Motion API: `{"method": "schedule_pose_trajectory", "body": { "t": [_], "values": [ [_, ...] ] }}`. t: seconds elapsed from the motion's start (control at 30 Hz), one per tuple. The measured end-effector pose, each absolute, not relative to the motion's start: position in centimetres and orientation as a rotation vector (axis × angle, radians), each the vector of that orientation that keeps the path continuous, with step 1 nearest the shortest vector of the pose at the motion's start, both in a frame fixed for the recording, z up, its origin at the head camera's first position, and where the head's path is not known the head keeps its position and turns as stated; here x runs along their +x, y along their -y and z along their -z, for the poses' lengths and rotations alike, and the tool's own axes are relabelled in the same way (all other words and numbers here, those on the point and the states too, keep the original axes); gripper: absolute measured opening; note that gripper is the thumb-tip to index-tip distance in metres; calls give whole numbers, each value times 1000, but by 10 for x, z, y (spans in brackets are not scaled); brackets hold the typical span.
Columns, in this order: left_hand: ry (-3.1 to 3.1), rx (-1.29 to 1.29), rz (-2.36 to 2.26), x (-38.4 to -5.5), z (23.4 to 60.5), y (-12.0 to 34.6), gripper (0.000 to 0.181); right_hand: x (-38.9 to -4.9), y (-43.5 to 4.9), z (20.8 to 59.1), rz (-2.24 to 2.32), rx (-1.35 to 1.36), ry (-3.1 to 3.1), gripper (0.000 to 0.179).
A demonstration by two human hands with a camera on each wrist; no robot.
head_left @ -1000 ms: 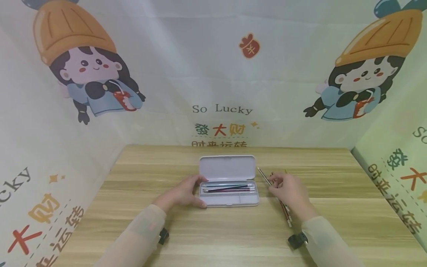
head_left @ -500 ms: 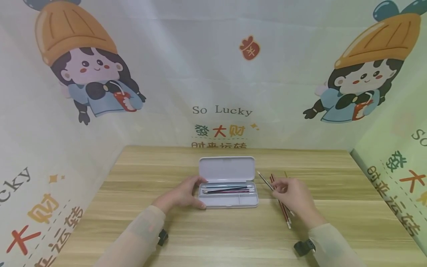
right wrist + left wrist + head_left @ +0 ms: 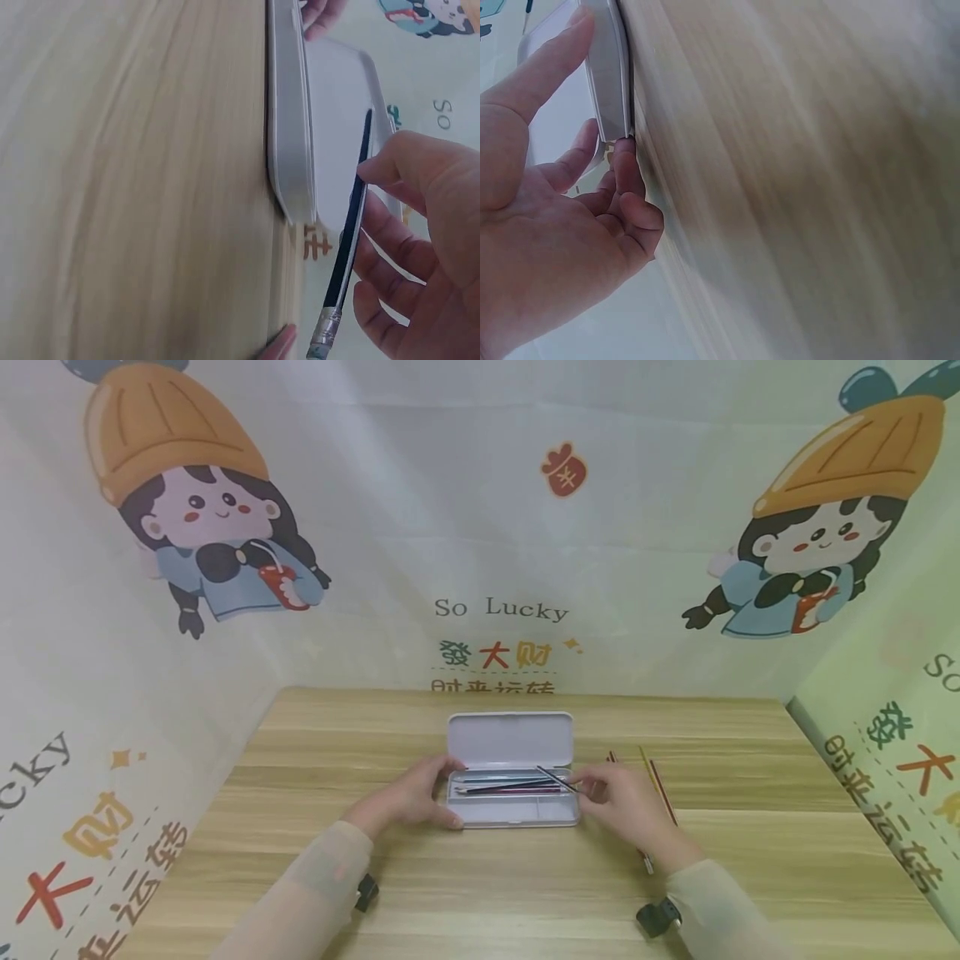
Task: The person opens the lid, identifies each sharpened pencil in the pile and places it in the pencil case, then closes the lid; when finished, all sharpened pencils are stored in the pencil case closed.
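Observation:
A white pencil case [image 3: 491,812] lies unfolded on the table, its lid [image 3: 510,739] tipped back. Several pencils [image 3: 498,790] rest in its rear compartment. My left hand [image 3: 412,792] grips the case's left end, thumb at the front corner and fingers at the back. Over the right end, my right hand [image 3: 628,802] pinches a dark pencil [image 3: 351,240] between thumb and fingers. That pencil slants across the case in the head view, tip up and to the left. In the right wrist view its metal band and eraser end [image 3: 326,330] point down toward the wrist.
To the right of the case, a yellow pencil [image 3: 645,762] and a dark red pencil [image 3: 663,792] lie on the wooden table [image 3: 750,860]. Another red pencil [image 3: 648,863] is partly hidden under my right hand. Printed cloth [image 3: 360,568] stands behind the table and at both sides.
My right hand picked the dark pencil up from beside the red pencils and carried it left, over the right end of the case. My left hand stayed on the case.

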State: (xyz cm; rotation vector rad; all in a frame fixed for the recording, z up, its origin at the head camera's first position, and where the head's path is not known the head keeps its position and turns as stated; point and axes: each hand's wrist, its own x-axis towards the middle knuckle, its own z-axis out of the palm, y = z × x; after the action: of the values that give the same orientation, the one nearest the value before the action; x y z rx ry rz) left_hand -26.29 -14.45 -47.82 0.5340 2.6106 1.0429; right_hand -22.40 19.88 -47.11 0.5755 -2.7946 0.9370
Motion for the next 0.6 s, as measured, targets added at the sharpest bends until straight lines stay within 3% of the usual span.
{"method": "schedule_pose_trajectory", "body": {
  "t": [0.6],
  "values": [
    [-2595, 514, -1051, -264, 477, 144, 84, -256, -152, 471, -608, 921, 2772, 14]
  ]
}}
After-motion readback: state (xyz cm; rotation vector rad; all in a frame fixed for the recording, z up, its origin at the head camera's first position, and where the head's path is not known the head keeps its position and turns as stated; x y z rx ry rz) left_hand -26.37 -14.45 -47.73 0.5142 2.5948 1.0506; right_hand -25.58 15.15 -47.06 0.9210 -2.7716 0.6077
